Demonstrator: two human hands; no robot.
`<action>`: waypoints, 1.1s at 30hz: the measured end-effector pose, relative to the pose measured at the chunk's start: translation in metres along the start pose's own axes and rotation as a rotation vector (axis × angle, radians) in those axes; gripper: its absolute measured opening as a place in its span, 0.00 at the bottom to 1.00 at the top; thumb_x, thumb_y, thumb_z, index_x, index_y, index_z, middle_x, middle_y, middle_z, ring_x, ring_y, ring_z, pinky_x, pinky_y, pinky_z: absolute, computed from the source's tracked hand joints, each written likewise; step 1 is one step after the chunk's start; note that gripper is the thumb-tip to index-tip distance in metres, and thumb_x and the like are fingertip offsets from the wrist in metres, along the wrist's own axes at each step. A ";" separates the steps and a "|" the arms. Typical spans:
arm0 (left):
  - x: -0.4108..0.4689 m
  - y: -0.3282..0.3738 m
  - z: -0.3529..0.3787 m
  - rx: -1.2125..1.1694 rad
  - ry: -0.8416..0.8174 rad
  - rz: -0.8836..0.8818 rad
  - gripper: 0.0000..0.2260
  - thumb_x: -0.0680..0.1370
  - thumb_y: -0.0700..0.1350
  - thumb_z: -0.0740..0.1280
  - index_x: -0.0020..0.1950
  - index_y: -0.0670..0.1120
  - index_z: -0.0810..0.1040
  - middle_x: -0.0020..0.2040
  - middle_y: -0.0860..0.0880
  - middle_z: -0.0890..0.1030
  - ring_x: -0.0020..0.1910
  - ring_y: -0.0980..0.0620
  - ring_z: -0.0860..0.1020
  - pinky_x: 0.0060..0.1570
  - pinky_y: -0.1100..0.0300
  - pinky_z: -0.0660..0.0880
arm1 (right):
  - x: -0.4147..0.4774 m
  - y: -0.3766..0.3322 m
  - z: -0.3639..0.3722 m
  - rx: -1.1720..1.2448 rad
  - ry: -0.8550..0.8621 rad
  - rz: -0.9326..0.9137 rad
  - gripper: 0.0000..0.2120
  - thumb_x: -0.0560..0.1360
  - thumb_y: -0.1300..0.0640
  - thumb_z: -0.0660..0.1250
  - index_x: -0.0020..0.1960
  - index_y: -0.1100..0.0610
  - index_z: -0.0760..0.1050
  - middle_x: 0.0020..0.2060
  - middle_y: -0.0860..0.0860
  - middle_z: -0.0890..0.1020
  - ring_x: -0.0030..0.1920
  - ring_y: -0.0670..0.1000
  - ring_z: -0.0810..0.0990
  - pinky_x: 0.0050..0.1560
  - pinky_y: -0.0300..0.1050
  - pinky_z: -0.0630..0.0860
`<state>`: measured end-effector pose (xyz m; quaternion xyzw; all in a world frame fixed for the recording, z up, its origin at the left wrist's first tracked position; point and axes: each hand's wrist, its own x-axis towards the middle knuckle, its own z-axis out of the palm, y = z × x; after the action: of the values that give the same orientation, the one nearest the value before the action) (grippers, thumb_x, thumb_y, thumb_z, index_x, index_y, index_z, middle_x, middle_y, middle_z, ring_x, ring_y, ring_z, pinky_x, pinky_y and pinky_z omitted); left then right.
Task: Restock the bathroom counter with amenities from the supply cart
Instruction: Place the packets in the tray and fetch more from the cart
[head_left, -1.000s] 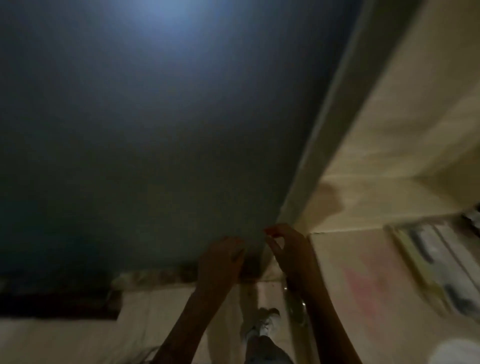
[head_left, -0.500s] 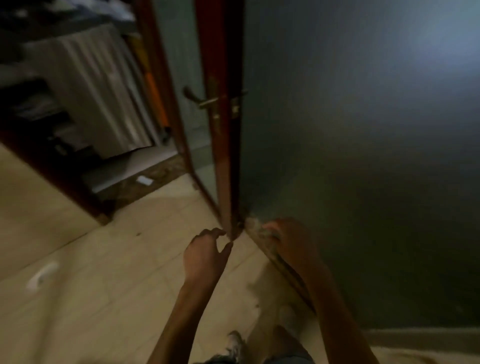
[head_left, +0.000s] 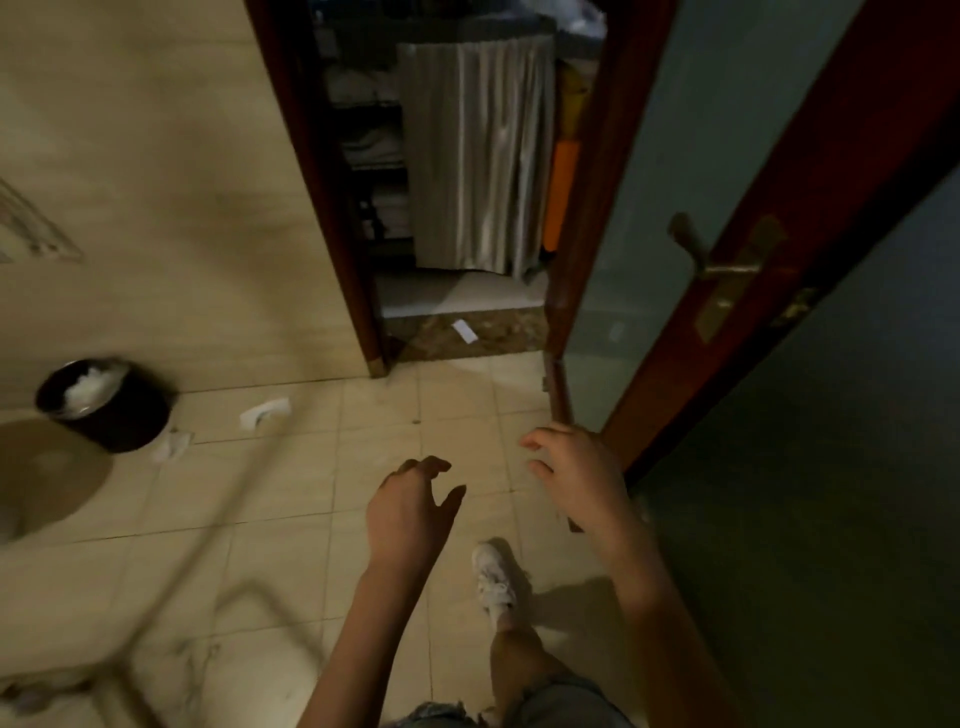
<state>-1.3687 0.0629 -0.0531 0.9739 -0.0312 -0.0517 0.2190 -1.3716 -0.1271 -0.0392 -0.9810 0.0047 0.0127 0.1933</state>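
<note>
The fingers (head_left: 434, 464) of the left hand (head_left: 408, 512) are loosely curled and a little spread, and they hold nothing. The right hand (head_left: 579, 480) is in the same state: its fingers are bent, apart from each other and empty. It is just in front of the lower corner of the open door (head_left: 779, 218), and I cannot tell whether it touches the wood. Both hands hang above the tiled floor (head_left: 291, 467).

No amenities are near the fingers. They should be on the supply cart (head_left: 475, 156), which stands outside the doorway, straight ahead and well apart from both hands. A grey curtain covers its front. Beside the curtain, on the left, the open shelves (head_left: 371, 145) carry pale folded things, too blurred to name. I cannot make out any single amenity.

In my judgement such amenities are small and light: little bottles, wrapped soaps, soft rolls. Bottles can be slippery and thin packets crush easily. A gentle pinch around the body would suit one item, and a cupped palm would suit several. Probably one hand must first lift the curtain, which looks soft and loose, while the other hand reaches inside.
</note>
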 end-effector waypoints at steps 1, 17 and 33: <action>0.011 0.002 -0.001 0.009 0.008 -0.006 0.16 0.77 0.56 0.66 0.63 0.55 0.75 0.58 0.55 0.79 0.54 0.55 0.78 0.47 0.62 0.74 | 0.015 0.000 -0.002 0.001 -0.004 -0.022 0.13 0.77 0.54 0.66 0.62 0.48 0.77 0.58 0.44 0.79 0.58 0.48 0.77 0.59 0.47 0.74; 0.280 0.092 -0.016 -0.023 0.135 0.017 0.14 0.76 0.55 0.68 0.60 0.54 0.77 0.56 0.55 0.81 0.54 0.57 0.78 0.47 0.64 0.72 | 0.293 0.071 -0.069 0.073 0.083 -0.067 0.14 0.77 0.55 0.67 0.62 0.49 0.77 0.59 0.44 0.80 0.59 0.45 0.77 0.58 0.38 0.71; 0.510 0.098 -0.004 -0.066 0.008 0.024 0.14 0.77 0.54 0.67 0.62 0.53 0.78 0.57 0.54 0.81 0.53 0.54 0.80 0.47 0.61 0.75 | 0.497 0.109 -0.055 0.038 -0.031 0.010 0.13 0.79 0.54 0.64 0.62 0.50 0.77 0.58 0.46 0.81 0.58 0.47 0.78 0.58 0.43 0.74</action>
<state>-0.8656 -0.0664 -0.0518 0.9659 -0.0404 -0.0460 0.2516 -0.8745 -0.2512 -0.0432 -0.9769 0.0069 0.0291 0.2117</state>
